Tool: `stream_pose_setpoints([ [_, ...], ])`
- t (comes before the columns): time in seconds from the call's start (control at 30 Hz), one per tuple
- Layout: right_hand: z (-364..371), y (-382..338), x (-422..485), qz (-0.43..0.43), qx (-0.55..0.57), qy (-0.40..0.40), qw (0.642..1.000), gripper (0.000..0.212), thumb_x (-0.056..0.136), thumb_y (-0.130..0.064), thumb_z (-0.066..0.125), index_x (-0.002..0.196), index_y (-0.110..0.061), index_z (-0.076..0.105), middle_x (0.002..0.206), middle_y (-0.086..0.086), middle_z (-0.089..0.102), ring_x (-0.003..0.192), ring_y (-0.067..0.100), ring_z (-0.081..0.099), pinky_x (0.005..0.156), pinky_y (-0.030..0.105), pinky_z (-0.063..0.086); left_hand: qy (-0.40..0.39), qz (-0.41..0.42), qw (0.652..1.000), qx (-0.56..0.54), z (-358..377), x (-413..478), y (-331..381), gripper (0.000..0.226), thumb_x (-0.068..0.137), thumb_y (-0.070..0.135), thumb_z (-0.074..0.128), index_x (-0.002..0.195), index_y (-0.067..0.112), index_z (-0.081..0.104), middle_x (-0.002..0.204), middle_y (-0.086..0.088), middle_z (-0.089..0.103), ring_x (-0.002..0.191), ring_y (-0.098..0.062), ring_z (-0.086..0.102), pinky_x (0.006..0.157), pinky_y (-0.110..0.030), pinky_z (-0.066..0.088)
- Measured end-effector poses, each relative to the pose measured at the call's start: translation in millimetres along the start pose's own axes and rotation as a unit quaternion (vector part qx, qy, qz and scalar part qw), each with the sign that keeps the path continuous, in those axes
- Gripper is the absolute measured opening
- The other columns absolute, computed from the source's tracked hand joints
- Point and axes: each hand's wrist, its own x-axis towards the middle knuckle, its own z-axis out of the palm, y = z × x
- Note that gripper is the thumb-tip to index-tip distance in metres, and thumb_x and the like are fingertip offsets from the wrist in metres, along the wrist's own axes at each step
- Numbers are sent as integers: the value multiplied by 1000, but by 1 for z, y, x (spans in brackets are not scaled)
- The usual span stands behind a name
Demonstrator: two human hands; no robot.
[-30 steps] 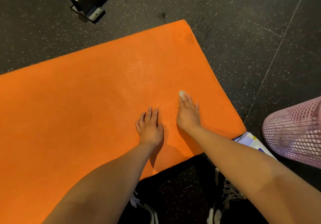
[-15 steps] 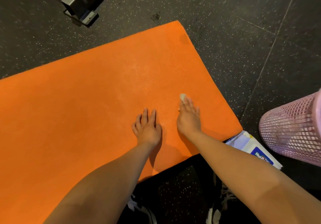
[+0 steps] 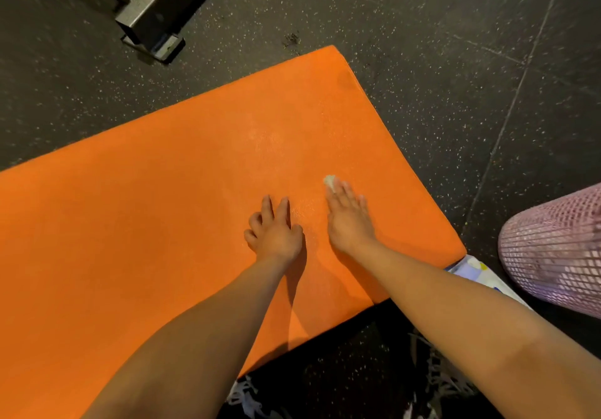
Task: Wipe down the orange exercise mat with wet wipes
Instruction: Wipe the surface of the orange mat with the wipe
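- Left hand [image 3: 274,233] has changed since half a second ago. It then lay flat with fingers together. Now the two outer fingers [image 3: 253,227] are curled under and the index and middle are straight and slightly apart. It holds nothing and rests on the mat [image 3: 146,217].
- Right hand [image 3: 349,220] is in nearly the same place on the mat as before. Its fingers [image 3: 345,195] are straight and close together, pressing a small white wipe [image 3: 329,180] onto the surface. Only the tip of the wipe shows past the fingertips.
- Mat: orange, lying flat on the dark speckled floor [image 3: 439,87] and angled across the view. Both hands are near its right end, inside the edges. A faint sheen shows on the surface between and ahead of the hands.
- Wipe pack [image 3: 473,269]: on the floor at the mat's near right corner, mostly hidden by the right forearm. Less of it shows than before.
- Pink mesh basket [image 3: 559,256]: on the floor to the right, apart from the mat.
- Metal frame [image 3: 153,12]: upper left, apart from the mat.
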Motion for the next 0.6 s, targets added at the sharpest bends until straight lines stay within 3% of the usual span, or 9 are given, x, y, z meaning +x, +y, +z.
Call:
stream_pose_setpoints([
  [0.13,-1,-12,17,37,27,0,999,67,106,-19,34,162,-19,-1,169,1,-15,155,18,-16,123,49,-8,-2,22,999,28,2,9,1,66,99,48,40,158,41,11,168,9,-12,152,-24,-5,117,-53,10],
  [0.3,4,-35,25,-139,-1,-67,988,63,108,-25,36,163,-24,5,170,-5,-10,155,14,-13,125,50,-8,16,43,999,2,10,6,-9,64,101,52,36,158,46,8,167,13,-15,152,-22,-6,117,-53,6],
  [0.37,2,-28,28,-171,-27,-65,983,61,109,-26,34,163,-25,5,169,-7,-9,155,13,-14,125,49,-8,17,47,999,-7,10,6,-11,63,101,53,36,157,47,7,166,14,-17,152,-21,-7,117,-54,3],
  [0.43,-2,-14,29,-121,-36,-31,992,62,108,-22,34,163,-24,4,169,-5,-9,155,15,-16,124,47,-11,11,50,999,-6,10,6,-11,64,101,53,36,158,47,7,166,14,-18,152,-20,-10,117,-55,1],
  [0.53,-12,8,34,40,10,12,999,65,107,-18,32,163,-18,0,169,3,-14,154,19,-18,124,47,-10,5,42,999,0,9,6,-10,65,101,53,37,158,45,7,166,13,-18,151,-20,-10,117,-55,2],
  [0.6,-13,6,37,60,20,9,998,64,108,-19,30,162,-16,-2,168,5,-18,154,20,-19,125,47,-9,13,36,999,10,7,6,-5,66,100,51,38,158,43,8,167,11,-16,152,-22,-8,117,-55,4],
])
